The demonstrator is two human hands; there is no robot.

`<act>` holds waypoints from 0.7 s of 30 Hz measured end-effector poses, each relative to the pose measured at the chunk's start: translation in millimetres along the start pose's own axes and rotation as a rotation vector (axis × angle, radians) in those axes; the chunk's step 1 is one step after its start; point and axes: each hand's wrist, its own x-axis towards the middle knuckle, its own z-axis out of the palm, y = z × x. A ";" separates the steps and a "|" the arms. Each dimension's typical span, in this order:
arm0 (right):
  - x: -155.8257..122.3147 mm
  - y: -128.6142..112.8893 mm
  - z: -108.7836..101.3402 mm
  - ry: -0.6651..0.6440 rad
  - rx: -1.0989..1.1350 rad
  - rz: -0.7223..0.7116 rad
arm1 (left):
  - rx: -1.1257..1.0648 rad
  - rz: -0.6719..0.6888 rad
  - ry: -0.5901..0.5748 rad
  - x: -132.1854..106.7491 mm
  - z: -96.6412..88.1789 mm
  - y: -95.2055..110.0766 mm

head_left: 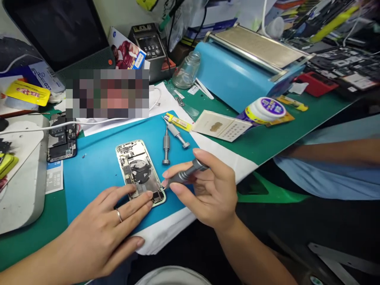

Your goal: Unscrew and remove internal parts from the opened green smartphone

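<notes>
An opened phone body (pixel 139 170) with bare internals lies on a blue work mat (pixel 95 166). My left hand (pixel 109 225), a ring on one finger, rests flat with its fingers spread, the fingertips pressing on the phone's near end. My right hand (pixel 208 186) is closed round a grey precision screwdriver (pixel 187 174), whose tip points at the phone's near right corner. Two more grey screwdrivers (pixel 166 146) lie on the mat just beyond the phone.
A blue heating machine (pixel 237 67) stands at the back right, with a glass jar (pixel 187 70), a white tub (pixel 264 109) and a cream card (pixel 221 126) near it. A second opened phone (pixel 62 140) lies at left. Another person's arm (pixel 332 152) rests at right.
</notes>
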 end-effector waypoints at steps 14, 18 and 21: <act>1.8 5.1 -2.6 -0.114 0.103 -0.121 | 0.033 0.056 0.029 0.4 -0.3 -3.4; 1.2 5.5 -3.1 -0.123 0.059 -0.117 | 0.035 0.060 0.029 3.5 0.6 -4.2; -0.7 4.5 -3.0 -0.129 0.052 -0.107 | 0.041 0.063 0.025 4.7 1.5 -4.6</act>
